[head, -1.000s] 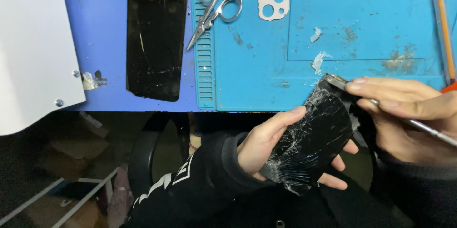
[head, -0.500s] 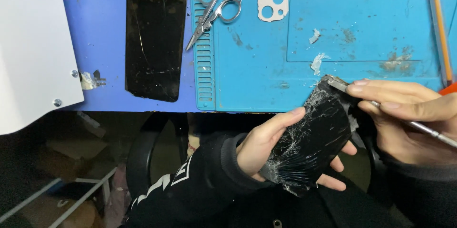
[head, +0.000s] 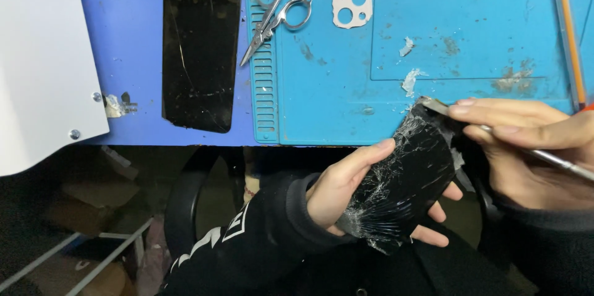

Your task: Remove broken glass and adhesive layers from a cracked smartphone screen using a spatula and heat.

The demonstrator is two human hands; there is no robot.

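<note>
Your left hand (head: 346,191) is wrapped around a shattered black phone panel (head: 402,178), thumb across its cracked face and fingers curled beneath, holding it just off the near edge of the table — below the teal work mat (head: 433,36). Your right hand (head: 532,147) is closed on a thin metal prying tool (head: 557,161), fingertips pinched near the tip, which meets the panel's upper corner where a grey strip shows. By the look of it, you are working that corner loose, so the step in hand is prying at the edge of the broken glass. The next move calls for a shallow angle and light pressure; the cracks run dense toward the lower end, and shards could break free. Farther back on the mat lie scissors (head: 272,14) and a white camera-lens frame (head: 352,5); a second dark panel (head: 199,42) rests at the mat's left edge.
</note>
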